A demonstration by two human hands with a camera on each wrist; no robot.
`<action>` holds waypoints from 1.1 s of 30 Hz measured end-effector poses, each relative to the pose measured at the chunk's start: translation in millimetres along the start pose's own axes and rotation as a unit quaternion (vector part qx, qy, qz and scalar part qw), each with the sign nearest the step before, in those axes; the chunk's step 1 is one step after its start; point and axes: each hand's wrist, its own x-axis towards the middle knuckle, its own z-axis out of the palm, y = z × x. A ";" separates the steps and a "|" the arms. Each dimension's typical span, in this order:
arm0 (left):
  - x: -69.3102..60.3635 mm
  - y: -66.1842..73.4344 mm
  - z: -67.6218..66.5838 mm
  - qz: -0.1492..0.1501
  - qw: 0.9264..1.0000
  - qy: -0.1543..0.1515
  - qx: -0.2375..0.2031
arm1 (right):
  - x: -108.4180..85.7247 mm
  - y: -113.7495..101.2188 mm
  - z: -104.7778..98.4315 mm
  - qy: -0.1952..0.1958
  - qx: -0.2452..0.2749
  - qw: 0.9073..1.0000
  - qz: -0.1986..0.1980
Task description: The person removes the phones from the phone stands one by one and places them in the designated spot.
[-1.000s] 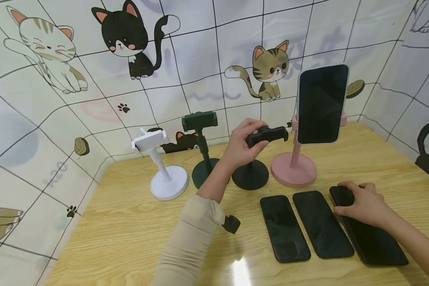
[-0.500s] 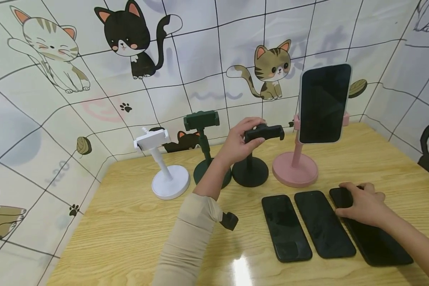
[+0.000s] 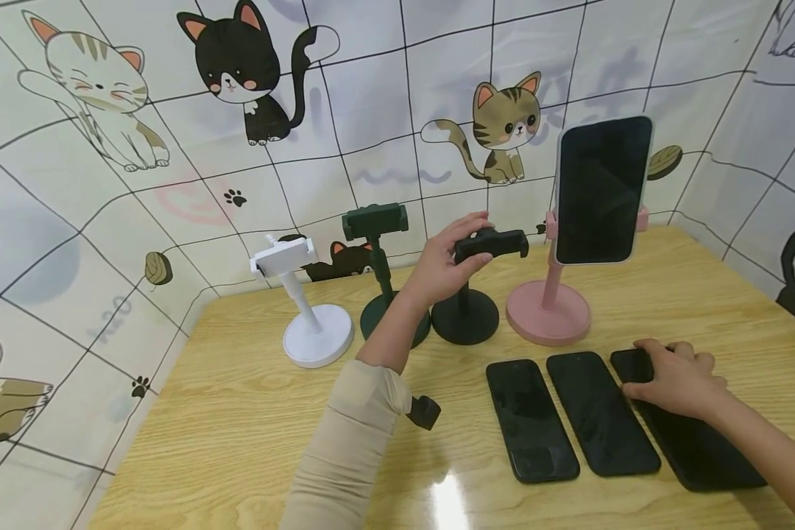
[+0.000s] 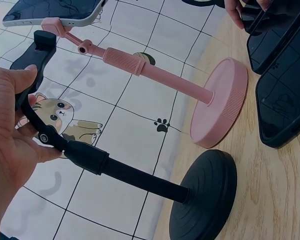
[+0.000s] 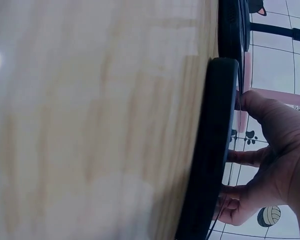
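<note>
My left hand (image 3: 441, 266) grips the holder of a black phone stand (image 3: 466, 321), thumb across its front. In the left wrist view, the stand's jointed neck and round base (image 4: 205, 195) show below the hand. My right hand (image 3: 679, 383) holds the far end of the rightmost black phone (image 3: 705, 450) by its edges; the phone lies on the table. The right wrist view has this phone (image 5: 210, 140) edge-on, thumb and fingers spread along it. Two more dark phones, a middle one (image 3: 603, 414) and a left one (image 3: 532, 421), lie beside it.
A pink stand (image 3: 548, 315) bears an upright phone (image 3: 603, 190) in a light case. Further left stand a dark green stand (image 3: 375, 222) and a white stand (image 3: 316, 338). A cat-patterned wall covering (image 3: 384, 96) rises behind the wooden table (image 3: 238, 427).
Over the last second the black stand's holder has shifted slightly left and turned a little more level in my left hand. My right hand stays on the phone, nearly still.
</note>
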 end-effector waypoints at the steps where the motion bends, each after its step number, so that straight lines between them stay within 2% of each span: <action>1: 0.1 0.0 0.3 -0.001 1.000 0.000 -0.002 | -0.2 0.6 0.2 -0.002 0.000 1.000 0.003; 4: 1.2 -3.1 1.7 -0.004 1.000 -0.001 -0.005 | -0.9 1.6 1.0 -0.002 -0.001 1.000 0.002; 11: 8.0 -31.3 7.9 -0.019 1.000 0.000 -0.015 | -1.9 0.4 -1.8 0.006 -0.008 1.000 -0.005; 13: 8.1 -33.3 8.5 -0.023 1.000 0.001 -0.012 | -2.4 -0.1 -2.9 0.006 -0.011 1.000 -0.008; 20: 7.1 -34.0 8.2 -0.022 1.000 0.004 -0.009 | -3.2 -0.1 -3.9 0.002 -0.024 0.999 -0.024; 25: 7.5 -31.0 5.6 -0.030 1.000 0.002 0.004 | 1.2 2.3 -6.4 0.015 -0.058 0.995 -0.076; 28: 6.0 -26.2 1.8 -0.043 0.999 0.002 0.011 | 3.6 2.6 -11.8 0.015 -0.069 0.992 -0.103; 33: 4.2 -12.5 -2.2 -0.050 0.998 0.022 0.029 | 3.5 -4.2 -33.9 -0.004 -0.050 0.993 -0.111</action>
